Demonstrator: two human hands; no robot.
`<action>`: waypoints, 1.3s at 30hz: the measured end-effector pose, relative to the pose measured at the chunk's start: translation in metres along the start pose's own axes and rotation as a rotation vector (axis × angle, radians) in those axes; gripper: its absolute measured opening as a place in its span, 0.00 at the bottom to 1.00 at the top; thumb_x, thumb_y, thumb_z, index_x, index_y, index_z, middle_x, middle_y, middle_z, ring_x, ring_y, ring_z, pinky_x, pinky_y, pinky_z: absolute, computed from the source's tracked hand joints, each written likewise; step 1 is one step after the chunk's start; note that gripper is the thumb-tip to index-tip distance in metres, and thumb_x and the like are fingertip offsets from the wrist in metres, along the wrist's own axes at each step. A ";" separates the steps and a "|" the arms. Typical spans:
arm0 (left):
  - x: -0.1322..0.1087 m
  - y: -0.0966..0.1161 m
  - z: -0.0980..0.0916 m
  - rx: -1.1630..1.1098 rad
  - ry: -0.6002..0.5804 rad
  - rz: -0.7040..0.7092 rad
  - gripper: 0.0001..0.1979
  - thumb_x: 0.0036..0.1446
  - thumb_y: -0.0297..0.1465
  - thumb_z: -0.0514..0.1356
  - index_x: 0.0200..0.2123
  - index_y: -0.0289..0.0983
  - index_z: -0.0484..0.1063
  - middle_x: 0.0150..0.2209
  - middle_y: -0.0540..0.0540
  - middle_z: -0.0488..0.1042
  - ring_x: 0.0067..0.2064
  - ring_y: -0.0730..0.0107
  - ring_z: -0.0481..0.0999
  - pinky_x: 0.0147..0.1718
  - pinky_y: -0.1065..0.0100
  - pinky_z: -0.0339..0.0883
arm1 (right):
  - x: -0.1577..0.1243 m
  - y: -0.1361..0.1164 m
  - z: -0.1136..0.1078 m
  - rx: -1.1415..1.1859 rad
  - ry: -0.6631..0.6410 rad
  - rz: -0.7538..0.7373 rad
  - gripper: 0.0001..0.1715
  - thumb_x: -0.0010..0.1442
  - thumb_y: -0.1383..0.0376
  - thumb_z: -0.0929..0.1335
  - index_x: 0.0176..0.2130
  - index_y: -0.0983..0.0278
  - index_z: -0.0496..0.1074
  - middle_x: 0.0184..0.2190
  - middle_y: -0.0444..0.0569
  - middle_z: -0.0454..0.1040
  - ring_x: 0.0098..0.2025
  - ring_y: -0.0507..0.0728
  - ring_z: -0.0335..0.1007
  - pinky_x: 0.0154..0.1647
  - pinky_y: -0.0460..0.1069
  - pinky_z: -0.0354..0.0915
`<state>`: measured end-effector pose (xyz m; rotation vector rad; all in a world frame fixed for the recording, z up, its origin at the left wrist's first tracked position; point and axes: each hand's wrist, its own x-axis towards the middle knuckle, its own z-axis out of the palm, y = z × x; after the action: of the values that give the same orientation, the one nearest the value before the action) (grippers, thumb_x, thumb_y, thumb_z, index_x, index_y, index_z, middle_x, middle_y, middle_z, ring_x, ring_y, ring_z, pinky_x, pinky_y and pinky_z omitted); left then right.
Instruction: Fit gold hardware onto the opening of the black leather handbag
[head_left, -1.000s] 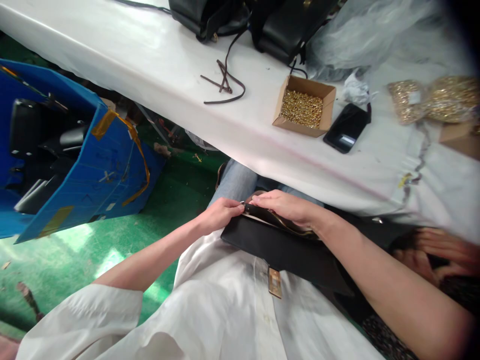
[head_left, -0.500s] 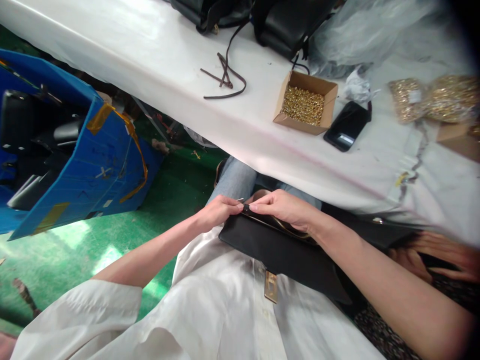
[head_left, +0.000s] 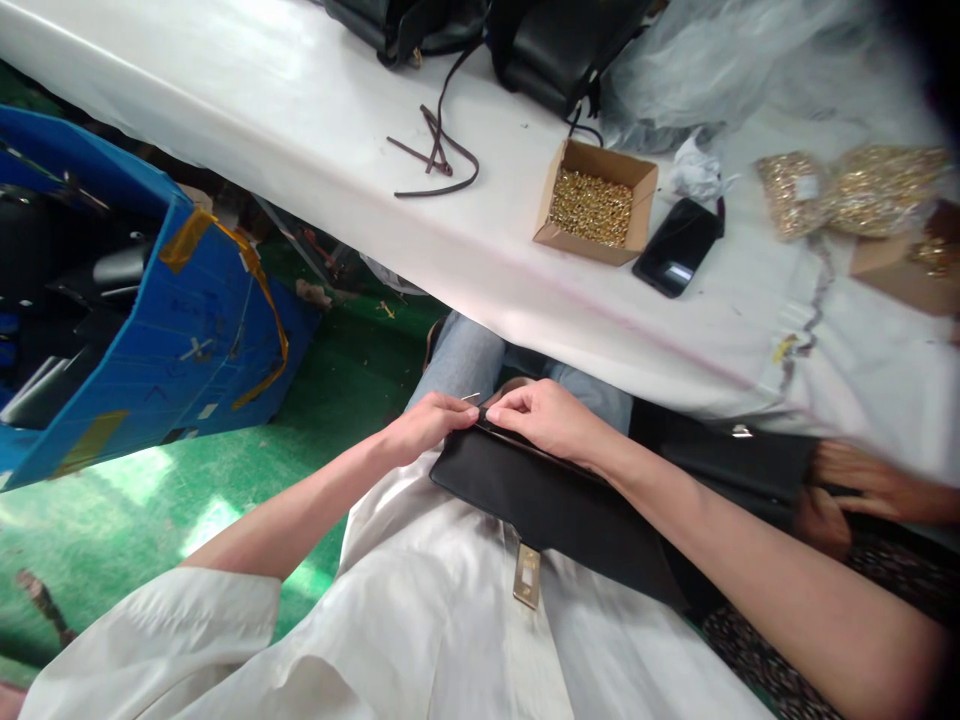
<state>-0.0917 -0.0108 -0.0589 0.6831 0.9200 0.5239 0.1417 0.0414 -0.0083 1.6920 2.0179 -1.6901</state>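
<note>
On the person's lap, below the white table (head_left: 525,290) edge, lies a black bag (head_left: 547,505), probably soft, light leather best held by its stiffer top edge, where the left hand (head_left: 424,425) and right hand (head_left: 544,420) pinch what seems a small metal fitting.

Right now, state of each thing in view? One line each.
left hand: grip pinched at the black bag's corner
right hand: grip pinched on the same corner
black bag: flat on the lap, gold clasp hanging over its near edge
cardboard box: open, full of gold hardware, on the table
phone: face up, beside the box
dark strap: loose on the table
</note>
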 end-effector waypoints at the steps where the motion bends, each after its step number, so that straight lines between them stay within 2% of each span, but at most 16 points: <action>1: 0.001 -0.002 0.000 0.004 -0.006 -0.002 0.27 0.60 0.52 0.73 0.28 0.37 0.69 0.30 0.51 0.65 0.33 0.68 0.60 0.34 0.65 0.52 | -0.001 0.000 0.000 -0.014 0.007 -0.009 0.21 0.65 0.48 0.74 0.34 0.62 0.88 0.31 0.49 0.84 0.35 0.62 0.79 0.35 0.52 0.69; 8: 0.000 -0.002 0.000 0.124 -0.057 0.044 0.29 0.65 0.57 0.68 0.30 0.38 0.69 0.30 0.51 0.64 0.34 0.67 0.60 0.35 0.65 0.53 | -0.003 0.004 0.003 -0.026 0.034 -0.027 0.20 0.66 0.51 0.74 0.34 0.62 0.88 0.34 0.50 0.86 0.37 0.64 0.81 0.38 0.53 0.71; 13: -0.004 0.009 0.002 0.278 -0.109 0.082 0.24 0.69 0.52 0.64 0.31 0.38 0.73 0.31 0.50 0.67 0.36 0.65 0.64 0.36 0.65 0.57 | -0.002 0.012 0.005 0.007 0.014 -0.021 0.18 0.67 0.52 0.73 0.35 0.61 0.87 0.38 0.48 0.88 0.41 0.64 0.83 0.39 0.52 0.71; 19: 0.001 0.015 0.007 0.441 -0.049 0.110 0.16 0.67 0.39 0.61 0.27 0.39 0.68 0.26 0.52 0.59 0.30 0.67 0.57 0.30 0.62 0.49 | 0.001 0.018 0.005 0.011 -0.014 -0.046 0.18 0.68 0.52 0.72 0.35 0.61 0.86 0.38 0.47 0.88 0.41 0.62 0.82 0.37 0.51 0.69; 25: 0.004 0.015 0.012 0.522 0.000 0.118 0.16 0.66 0.37 0.59 0.25 0.40 0.64 0.25 0.52 0.57 0.29 0.68 0.56 0.28 0.62 0.47 | 0.002 0.019 0.004 -0.009 -0.038 -0.054 0.19 0.68 0.52 0.71 0.35 0.62 0.86 0.34 0.46 0.85 0.37 0.60 0.78 0.35 0.51 0.67; 33: 0.008 0.014 0.015 0.591 0.051 0.126 0.16 0.66 0.37 0.58 0.25 0.39 0.65 0.24 0.52 0.59 0.29 0.69 0.58 0.28 0.62 0.48 | 0.002 0.023 0.006 0.104 -0.070 -0.031 0.13 0.64 0.56 0.74 0.40 0.60 0.87 0.40 0.48 0.88 0.44 0.64 0.83 0.44 0.51 0.75; 39: 0.011 0.012 0.015 0.602 0.057 0.134 0.15 0.64 0.35 0.57 0.24 0.39 0.65 0.25 0.52 0.60 0.30 0.69 0.60 0.28 0.63 0.50 | 0.001 0.024 0.009 0.109 -0.029 0.000 0.12 0.60 0.58 0.75 0.41 0.60 0.88 0.39 0.47 0.88 0.43 0.64 0.84 0.40 0.51 0.74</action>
<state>-0.0743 0.0002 -0.0498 1.2853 1.1012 0.3824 0.1532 0.0314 -0.0294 1.6868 1.9472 -1.8462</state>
